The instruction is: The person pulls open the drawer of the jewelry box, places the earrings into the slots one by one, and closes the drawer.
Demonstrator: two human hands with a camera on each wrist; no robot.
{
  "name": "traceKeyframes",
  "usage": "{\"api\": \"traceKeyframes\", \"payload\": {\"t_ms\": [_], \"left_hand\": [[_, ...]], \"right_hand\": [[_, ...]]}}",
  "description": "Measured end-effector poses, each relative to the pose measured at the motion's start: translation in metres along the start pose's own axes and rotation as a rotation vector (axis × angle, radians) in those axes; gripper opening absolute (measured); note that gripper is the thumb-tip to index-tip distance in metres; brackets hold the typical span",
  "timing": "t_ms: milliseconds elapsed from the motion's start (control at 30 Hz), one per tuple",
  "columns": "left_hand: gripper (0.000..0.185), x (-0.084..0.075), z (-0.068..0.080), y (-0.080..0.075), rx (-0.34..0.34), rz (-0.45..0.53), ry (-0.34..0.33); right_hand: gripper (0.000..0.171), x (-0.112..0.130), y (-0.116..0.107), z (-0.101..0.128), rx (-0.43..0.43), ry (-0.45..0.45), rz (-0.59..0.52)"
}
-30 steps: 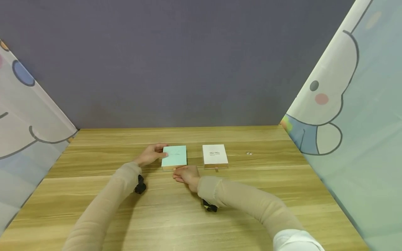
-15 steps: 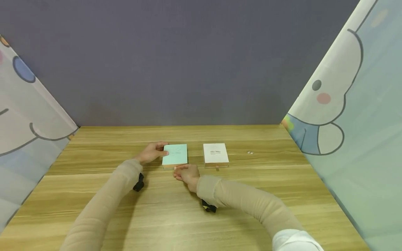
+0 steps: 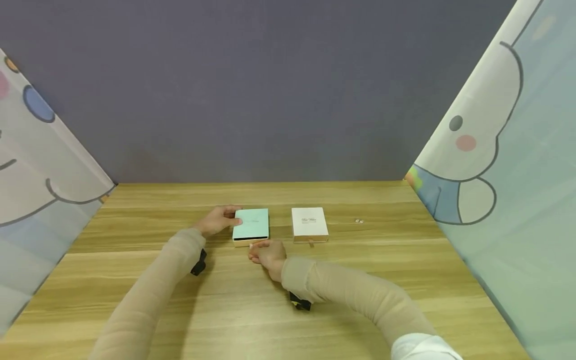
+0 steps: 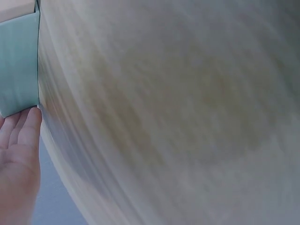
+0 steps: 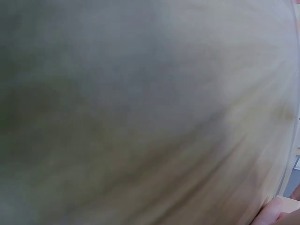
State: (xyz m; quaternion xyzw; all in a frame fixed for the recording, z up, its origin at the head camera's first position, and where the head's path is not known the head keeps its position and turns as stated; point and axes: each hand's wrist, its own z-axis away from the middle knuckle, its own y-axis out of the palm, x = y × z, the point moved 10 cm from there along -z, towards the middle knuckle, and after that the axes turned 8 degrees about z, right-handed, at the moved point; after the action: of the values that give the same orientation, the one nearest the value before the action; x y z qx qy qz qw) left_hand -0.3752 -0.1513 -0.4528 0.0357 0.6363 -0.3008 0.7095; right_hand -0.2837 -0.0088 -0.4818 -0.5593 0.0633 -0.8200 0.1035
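Note:
A teal drawer-style gift box point(image 3: 252, 223) lies on the table, its tan drawer front point(image 3: 241, 243) slid a little out toward the person. A dark gap shows between sleeve and drawer. My left hand point(image 3: 217, 221) holds the box at its left side, thumb on top and fingers at the far edge. In the left wrist view, the fingers point(image 4: 29, 129) press against the end of the teal sleeve point(image 4: 18, 61). At the drawer's front edge, my right hand point(image 3: 270, 255) pinches with thumb and finger; the pinched spot is hidden. Only fingertips point(image 5: 269, 213) show in the right wrist view.
To the right stands a white gift box point(image 3: 309, 221) with a small ribbon tab point(image 3: 311, 244) at its front. Farther right lie tiny shiny pieces point(image 3: 358, 220). A dark grey panel point(image 3: 261, 100) rises behind the wooden table point(image 3: 234, 310), with printed cloths at both sides.
The teal box's drawer has slid slightly out toward the person, opening a dark gap under the sleeve's front edge. The right hand has moved slightly nearer the person; the left hand keeps its hold.

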Motion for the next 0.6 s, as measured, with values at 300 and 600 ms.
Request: {"api": "traceKeyframes", "payload": {"t_ms": [300,600], "left_hand": [[0.061,0.0009,0.0009,0.0017,-0.011,0.004,0.006],[0.059,-0.0033,0.0004,0.0037,-0.011,-0.028,0.014]], "right_hand": [[0.01,-0.0034,-0.0007,0.0073,0.003,-0.002,0.009],[0.01,-0.0053,-0.0016,0.0099,0.005,-0.013,-0.009]]}}
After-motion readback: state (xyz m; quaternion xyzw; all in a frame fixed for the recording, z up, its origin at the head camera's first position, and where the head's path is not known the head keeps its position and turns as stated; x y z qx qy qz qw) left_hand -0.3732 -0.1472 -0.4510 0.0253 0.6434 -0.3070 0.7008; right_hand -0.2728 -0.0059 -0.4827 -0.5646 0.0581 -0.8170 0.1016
